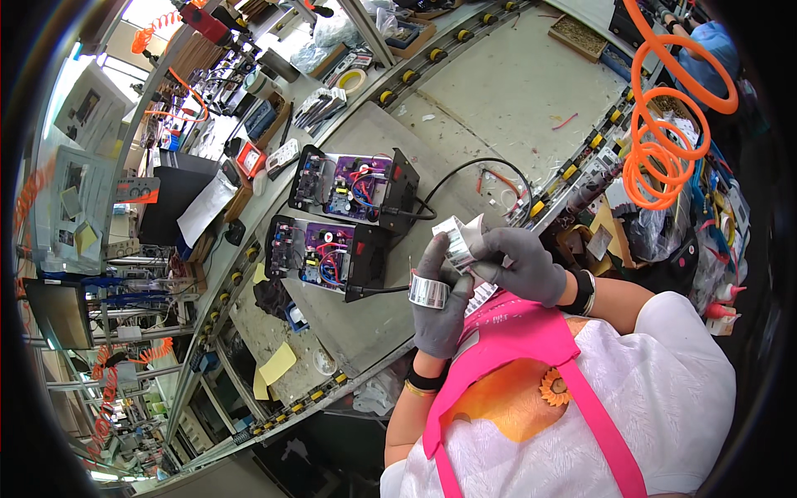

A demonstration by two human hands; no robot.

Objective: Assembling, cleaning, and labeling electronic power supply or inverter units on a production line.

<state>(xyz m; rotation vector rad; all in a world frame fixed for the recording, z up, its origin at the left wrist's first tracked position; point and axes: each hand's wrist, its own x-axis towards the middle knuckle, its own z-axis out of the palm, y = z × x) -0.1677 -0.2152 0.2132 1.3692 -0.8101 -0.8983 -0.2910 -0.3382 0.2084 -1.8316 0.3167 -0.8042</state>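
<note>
Both my hands wear grey gloves and meet over the edge of the work line, close to my pink apron. My left hand (442,319) has a shiny silver strip of labels (428,292) looped around its fingers. A finger of that hand presses against a white-and-silver label sheet (454,241). My right hand (525,264) pinches the sheet from the other side, its fingers closed. Left of my hands lie two open electronic units, an upper unit (353,184) and a lower unit (324,253), with purple circuit boards, coloured wires and black end panels. A black cable (498,160) curves from the upper unit.
The units rest on grey boards (365,324) on a roller line with yellow wheels. Yellow paper (276,365) lies at its lower end. Coiled orange air hoses (656,158) hang at right. A bench with a tape roll (351,80) and tools runs along the far side.
</note>
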